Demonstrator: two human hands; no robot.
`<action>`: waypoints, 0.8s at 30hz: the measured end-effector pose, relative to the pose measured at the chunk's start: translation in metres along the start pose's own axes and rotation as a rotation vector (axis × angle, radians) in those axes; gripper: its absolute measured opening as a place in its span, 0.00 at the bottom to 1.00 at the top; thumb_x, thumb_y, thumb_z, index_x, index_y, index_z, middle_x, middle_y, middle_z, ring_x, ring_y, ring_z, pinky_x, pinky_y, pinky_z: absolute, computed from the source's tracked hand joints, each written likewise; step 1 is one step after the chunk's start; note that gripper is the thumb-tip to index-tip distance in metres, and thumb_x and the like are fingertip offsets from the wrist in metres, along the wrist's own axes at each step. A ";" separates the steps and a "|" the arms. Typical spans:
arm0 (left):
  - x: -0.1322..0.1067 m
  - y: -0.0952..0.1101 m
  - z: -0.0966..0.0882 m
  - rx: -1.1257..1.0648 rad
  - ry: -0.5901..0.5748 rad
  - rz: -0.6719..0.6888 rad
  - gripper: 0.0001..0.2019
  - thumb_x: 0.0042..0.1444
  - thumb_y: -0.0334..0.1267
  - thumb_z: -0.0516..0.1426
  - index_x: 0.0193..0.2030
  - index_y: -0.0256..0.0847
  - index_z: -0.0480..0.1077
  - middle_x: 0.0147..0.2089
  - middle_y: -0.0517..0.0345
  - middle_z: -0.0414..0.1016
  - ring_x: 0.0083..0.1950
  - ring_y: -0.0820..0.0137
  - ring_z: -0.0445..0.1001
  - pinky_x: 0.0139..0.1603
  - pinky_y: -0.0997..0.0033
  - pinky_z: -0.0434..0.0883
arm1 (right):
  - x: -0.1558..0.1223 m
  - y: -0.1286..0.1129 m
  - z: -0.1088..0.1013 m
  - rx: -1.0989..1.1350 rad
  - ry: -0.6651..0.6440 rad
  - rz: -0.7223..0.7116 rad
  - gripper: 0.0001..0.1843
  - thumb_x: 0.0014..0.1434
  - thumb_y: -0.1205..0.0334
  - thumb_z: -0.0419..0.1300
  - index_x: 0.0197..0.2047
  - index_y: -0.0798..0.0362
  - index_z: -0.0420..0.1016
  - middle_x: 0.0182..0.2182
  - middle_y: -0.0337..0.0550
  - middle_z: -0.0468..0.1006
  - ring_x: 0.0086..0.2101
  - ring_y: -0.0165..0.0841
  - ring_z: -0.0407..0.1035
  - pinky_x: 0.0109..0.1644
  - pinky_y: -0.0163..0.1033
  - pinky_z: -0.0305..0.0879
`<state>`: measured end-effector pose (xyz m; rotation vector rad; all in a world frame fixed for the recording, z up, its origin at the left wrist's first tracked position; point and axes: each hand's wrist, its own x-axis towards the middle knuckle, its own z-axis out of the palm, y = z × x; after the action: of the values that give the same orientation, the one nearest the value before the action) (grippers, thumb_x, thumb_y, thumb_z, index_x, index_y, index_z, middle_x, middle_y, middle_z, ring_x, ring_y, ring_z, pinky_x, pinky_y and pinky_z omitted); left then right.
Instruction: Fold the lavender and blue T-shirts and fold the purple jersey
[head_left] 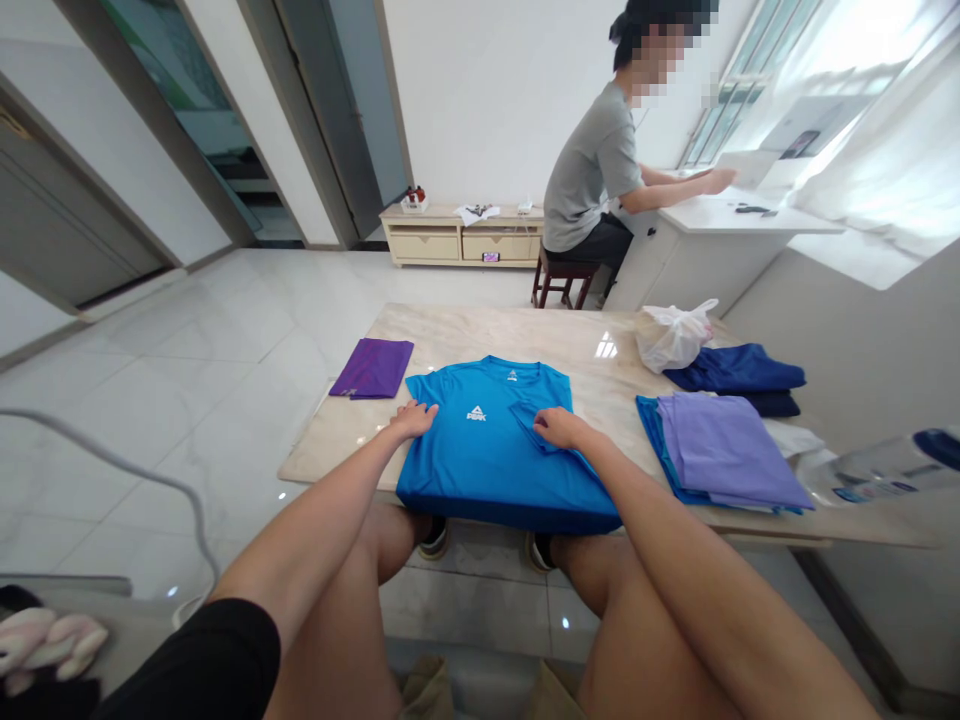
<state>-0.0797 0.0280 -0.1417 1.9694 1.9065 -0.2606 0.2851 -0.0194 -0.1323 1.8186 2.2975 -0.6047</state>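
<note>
A bright blue T-shirt (487, 450) with a white logo lies front-up on the low marble table (450, 335), its hem hanging over the near edge. My left hand (415, 417) rests flat on the shirt's left edge, fingers stretched out. My right hand (559, 427) presses on the right sleeve, which is folded inward over the shirt's chest; the fingers are closed on the fabric.
A folded purple garment (373, 367) lies at the table's left. On the right sit a lilac and blue stack (724, 450), dark blue clothes (739, 372) and a white plastic bag (673, 335). Behind, a person (600, 180) sits on a stool at a white desk. My knees are below the table.
</note>
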 end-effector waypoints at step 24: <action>-0.071 0.104 0.005 0.437 0.045 0.702 0.19 0.74 0.44 0.58 0.65 0.38 0.78 0.72 0.32 0.74 0.65 0.43 0.78 0.59 0.49 0.77 | 0.001 -0.003 -0.002 0.036 0.020 0.044 0.20 0.76 0.60 0.55 0.60 0.55 0.85 0.57 0.54 0.86 0.57 0.48 0.80 0.62 0.43 0.72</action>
<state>0.0193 -0.0399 -0.1036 2.8028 1.1227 -0.4527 0.2825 -0.0179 -0.1307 1.8950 2.2669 -0.6277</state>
